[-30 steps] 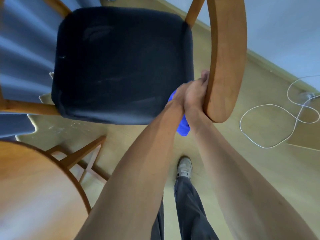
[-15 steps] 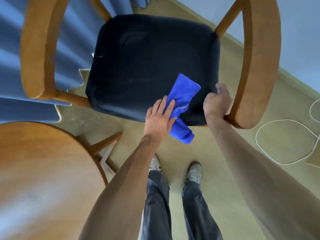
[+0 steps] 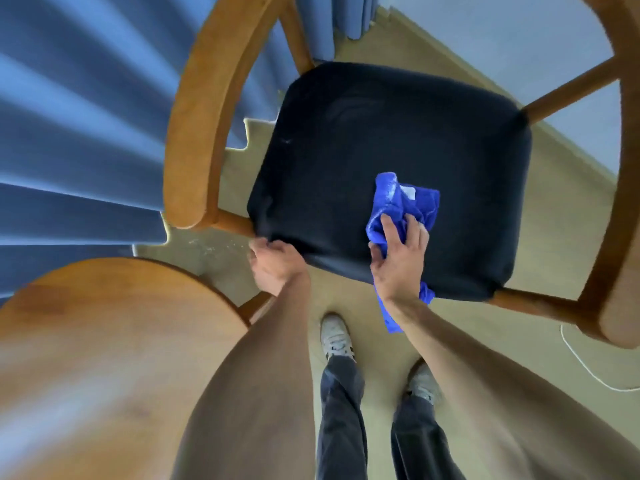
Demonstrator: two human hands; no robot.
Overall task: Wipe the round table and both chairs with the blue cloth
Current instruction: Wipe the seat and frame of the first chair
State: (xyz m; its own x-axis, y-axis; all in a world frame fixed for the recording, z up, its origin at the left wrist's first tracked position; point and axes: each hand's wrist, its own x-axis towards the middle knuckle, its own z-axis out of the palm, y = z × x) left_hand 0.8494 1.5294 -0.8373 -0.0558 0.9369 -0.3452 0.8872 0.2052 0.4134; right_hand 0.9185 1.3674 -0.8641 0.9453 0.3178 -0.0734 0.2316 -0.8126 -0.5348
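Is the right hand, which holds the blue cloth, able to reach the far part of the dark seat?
Probably yes: the right hand with the blue cloth already lies on the seat, and nothing lies on it further back.

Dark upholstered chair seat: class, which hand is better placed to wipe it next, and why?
The right hand: it grips the blue cloth on the dark seat. The left hand holds the seat's front corner.

"What's the room like?"
"Pale wood floor (image 3: 540, 348), with blue curtains (image 3: 69, 133) hanging from nine to twelve o'clock."
"Anything else?"
"Light wall (image 3: 502, 39) at one o'clock, white cord (image 3: 585, 365) at four."
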